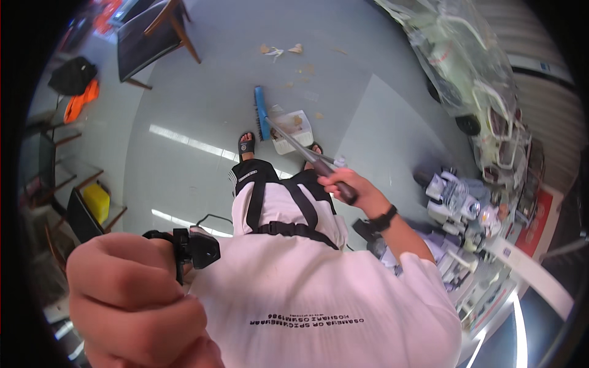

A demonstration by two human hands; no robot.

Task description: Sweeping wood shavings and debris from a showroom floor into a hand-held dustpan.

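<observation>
My right hand point(353, 187) grips the dark end of a long-handled broom point(262, 113) with a blue head and grey pole. The broom head rests on the floor just left of a white dustpan point(284, 146). Brown scraps lie in the pan, near my sandaled feet; the pole crosses in front of part of it. Very close to the camera at lower left, my left hand point(132, 300) is raised and curled into a fist. The inside of that fist is hidden, and a black device is strapped at its wrist.
Paper-like scraps point(279, 51) are scattered beyond the dustpan. A dark chair point(150, 40) stands at the far left, with more chairs along the left side. White machines point(466, 67) under plastic sheeting line the right, with more equipment point(454, 196) nearer me.
</observation>
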